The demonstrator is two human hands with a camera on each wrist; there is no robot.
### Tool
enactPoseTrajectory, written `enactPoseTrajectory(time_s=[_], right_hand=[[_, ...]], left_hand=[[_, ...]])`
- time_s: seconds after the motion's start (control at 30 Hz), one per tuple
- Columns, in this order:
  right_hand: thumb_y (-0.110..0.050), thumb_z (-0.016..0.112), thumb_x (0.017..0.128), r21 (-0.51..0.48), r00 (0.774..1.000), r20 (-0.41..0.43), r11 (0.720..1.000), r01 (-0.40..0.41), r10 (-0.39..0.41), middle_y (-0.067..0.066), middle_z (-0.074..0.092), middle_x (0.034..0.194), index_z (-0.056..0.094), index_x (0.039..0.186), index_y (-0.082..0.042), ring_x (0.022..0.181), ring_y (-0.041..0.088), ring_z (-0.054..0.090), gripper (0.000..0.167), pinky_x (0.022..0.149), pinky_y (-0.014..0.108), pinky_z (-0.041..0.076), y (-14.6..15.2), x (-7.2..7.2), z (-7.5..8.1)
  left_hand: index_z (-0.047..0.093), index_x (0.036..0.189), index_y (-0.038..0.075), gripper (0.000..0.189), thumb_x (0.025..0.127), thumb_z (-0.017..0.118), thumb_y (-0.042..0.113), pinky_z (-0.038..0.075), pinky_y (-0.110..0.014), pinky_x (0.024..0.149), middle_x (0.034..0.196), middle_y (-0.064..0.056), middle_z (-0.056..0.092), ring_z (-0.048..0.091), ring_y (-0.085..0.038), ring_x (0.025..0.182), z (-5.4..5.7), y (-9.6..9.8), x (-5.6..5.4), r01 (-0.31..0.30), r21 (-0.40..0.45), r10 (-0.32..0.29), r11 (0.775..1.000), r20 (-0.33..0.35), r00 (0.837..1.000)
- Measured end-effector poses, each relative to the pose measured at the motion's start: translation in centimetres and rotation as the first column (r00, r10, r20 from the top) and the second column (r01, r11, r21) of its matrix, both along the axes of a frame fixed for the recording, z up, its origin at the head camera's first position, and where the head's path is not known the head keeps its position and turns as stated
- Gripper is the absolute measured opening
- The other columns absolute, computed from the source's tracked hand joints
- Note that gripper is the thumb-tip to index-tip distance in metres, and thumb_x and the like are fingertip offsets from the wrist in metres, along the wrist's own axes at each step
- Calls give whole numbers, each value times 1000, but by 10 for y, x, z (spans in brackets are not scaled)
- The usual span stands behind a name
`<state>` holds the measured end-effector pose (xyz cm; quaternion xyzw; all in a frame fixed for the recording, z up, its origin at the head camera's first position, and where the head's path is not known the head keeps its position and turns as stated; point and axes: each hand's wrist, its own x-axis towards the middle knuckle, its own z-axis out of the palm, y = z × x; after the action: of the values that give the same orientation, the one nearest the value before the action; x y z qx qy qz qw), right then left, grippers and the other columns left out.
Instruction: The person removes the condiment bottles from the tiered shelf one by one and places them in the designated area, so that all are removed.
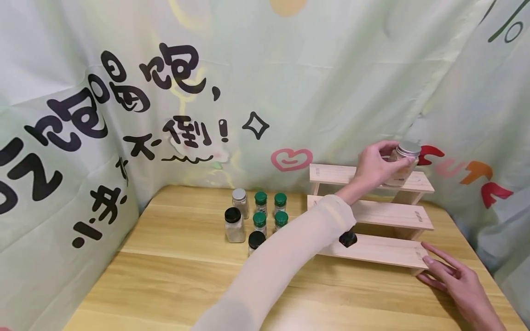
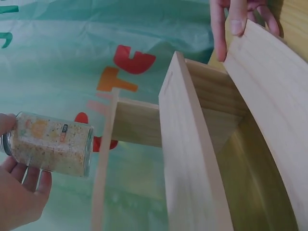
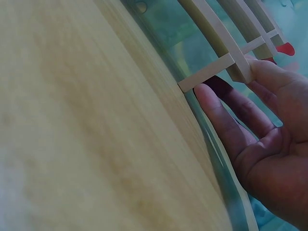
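Note:
My left hand [image 1: 370, 168] grips a glass jar [image 2: 53, 144] with a silver screw lid and pale, speckled contents. The jar is upright over the right end of the top step of a three-step wooden shelf rack [image 1: 381, 250]. In the left wrist view a small gap shows between the jar's base and that step. Down at the lowest step, my right hand [image 1: 463, 285] holds the rack's right end between thumb and fingers. In the right wrist view, fingers [image 3: 211, 98] touch the corner by the step's support leg.
Left of the rack stand several green-capped spice jars [image 1: 260, 219], a black-lidded jar [image 1: 235, 230], a silver-lidded jar [image 1: 240, 202] and another black-lidded one [image 1: 256, 240] partly behind my left sleeve. A black object [image 1: 348, 238] shows at the lowest step. Printed curtain [image 1: 248, 69] hangs behind the wooden table [image 1: 174, 271].

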<state>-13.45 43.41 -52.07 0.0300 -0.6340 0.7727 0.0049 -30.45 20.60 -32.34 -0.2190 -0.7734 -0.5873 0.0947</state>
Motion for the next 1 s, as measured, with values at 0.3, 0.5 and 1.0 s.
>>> enactPoseTrajectory(time_s=[0.3, 0.5, 1.0], right_hand=[[3, 51, 105, 40, 999, -45, 999, -7, 9, -22, 64, 133, 59, 146, -14, 109, -1, 66, 45, 74, 37, 62, 1, -2, 0], [2, 53, 105, 38, 999, -34, 999, -3, 4, -22, 65, 130, 62, 143, -17, 108, -3, 66, 44, 74, 37, 62, 0, -1, -1], [6, 50, 104, 10, 999, -49, 1000, -10, 11, -21, 65, 128, 65, 140, -15, 104, 4, 69, 44, 74, 37, 62, 0, -1, -2]], left_hand=[[74, 119, 8, 42, 81, 89, 15, 52, -7, 69, 97, 11, 73, 59, 11, 77, 11, -26, 12, 45, 98, -47, 994, 18, 999], [73, 119, 7, 41, 81, 89, 13, 52, -8, 71, 96, 11, 72, 59, 11, 78, 15, -44, 22, 67, 120, -68, 990, 5, 998], [72, 118, 9, 40, 81, 88, 12, 57, -14, 73, 92, 16, 68, 64, 5, 83, 26, -77, 51, 128, 185, -137, 974, 36, 990]])
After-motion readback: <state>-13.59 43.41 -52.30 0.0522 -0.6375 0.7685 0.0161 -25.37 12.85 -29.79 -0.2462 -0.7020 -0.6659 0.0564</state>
